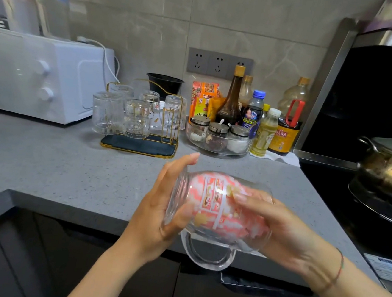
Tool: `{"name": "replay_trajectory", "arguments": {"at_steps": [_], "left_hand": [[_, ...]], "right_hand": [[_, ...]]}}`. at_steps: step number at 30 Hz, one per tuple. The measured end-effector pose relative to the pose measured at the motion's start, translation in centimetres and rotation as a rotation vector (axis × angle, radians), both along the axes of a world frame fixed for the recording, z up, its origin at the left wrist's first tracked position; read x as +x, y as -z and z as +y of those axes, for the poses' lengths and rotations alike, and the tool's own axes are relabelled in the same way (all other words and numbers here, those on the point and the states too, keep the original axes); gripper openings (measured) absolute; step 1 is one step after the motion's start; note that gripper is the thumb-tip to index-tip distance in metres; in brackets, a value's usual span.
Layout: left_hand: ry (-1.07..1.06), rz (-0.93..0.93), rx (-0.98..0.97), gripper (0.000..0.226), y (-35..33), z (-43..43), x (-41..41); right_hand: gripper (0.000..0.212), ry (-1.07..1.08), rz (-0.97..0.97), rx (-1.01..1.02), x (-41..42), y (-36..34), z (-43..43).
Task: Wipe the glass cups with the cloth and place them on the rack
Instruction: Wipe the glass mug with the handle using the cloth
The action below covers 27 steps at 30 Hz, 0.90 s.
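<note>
Here the mug (200, 192) was held on its side above the worktop (68, 172), between the two hands, with its handle hanging down. The left hand (160, 207) lay flat against one end, its fingers (183, 166) fairly straight and pressing rather than clasping, probably to brace the glass. The right hand (285, 228) gripped the other end, its fingers (245, 197) curled round the body; whether any reached inside could not be told. The pink cloth (235, 224) was stuffed inside the mug and filled most of it, which suggests the inner wall was being wiped, so the job on this one looked partway done.

Beyond the left fingers, further along the worktop, stood the rack (140, 146), its gold posts carrying five glasses (107, 113) upside down, presumably to drain. One post nearest the fingers looked free for the mug. Beyond the right fingers a clear tray (216, 148) held three lidded jars (218, 129) with bottles (230, 103) crowded behind
</note>
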<state>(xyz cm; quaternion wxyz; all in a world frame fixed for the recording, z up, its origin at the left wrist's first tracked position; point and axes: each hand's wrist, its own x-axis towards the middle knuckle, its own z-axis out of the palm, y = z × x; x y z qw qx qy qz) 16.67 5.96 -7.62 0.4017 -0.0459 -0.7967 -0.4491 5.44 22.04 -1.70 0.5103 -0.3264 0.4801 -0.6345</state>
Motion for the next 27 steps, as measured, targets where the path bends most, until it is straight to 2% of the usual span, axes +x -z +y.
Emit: {"name": "replay_trajectory", "arguments": {"at_steps": [3,6,8,10,14,16,18,21,22,25,27], "left_hand": [[0.010,-0.127,0.123,0.070,-0.1,0.4,0.4],[0.028,-0.308,0.389,0.093,-0.2,0.9,0.4],[0.011,-0.394,0.523,0.106,-0.3,0.8,-0.2],[-0.068,-0.376,0.550,0.100,-0.2,0.9,-0.9],[-0.165,-0.174,0.397,0.053,0.3,1.7,-1.2],[-0.169,-0.116,0.243,0.045,0.6,1.4,-1.0],[-0.161,-0.038,0.061,0.046,0.9,0.8,-0.9],[-0.114,0.080,-0.130,0.049,1.0,0.1,-1.0],[-0.100,0.106,-0.158,0.050,0.9,0.0,-1.0],[-0.088,0.147,-0.230,0.049,1.1,-0.3,-1.0],[-0.072,0.113,-0.175,0.050,1.0,-0.1,-1.0]], "right_hand": [[0.051,0.054,0.043,-0.011,-0.6,-0.2,0.0],[0.022,0.068,0.338,0.014,-0.2,-0.6,0.0],[0.017,0.069,0.463,0.034,0.4,-0.6,-0.1],[0.017,0.068,0.477,0.038,0.7,-0.2,-0.3],[0.024,-0.024,0.354,0.019,0.5,-0.6,-0.3],[0.040,-0.044,0.172,0.006,0.2,-0.7,0.0],[0.060,0.039,0.004,0.051,-0.5,-0.1,0.2],[0.089,-0.005,-0.143,0.077,-0.9,0.3,0.4],[0.089,-0.031,-0.142,0.074,-0.6,0.3,0.4],[0.067,-0.001,-0.077,0.046,0.0,0.6,0.6],[0.053,0.021,-0.043,0.022,0.2,0.5,0.4]]}}
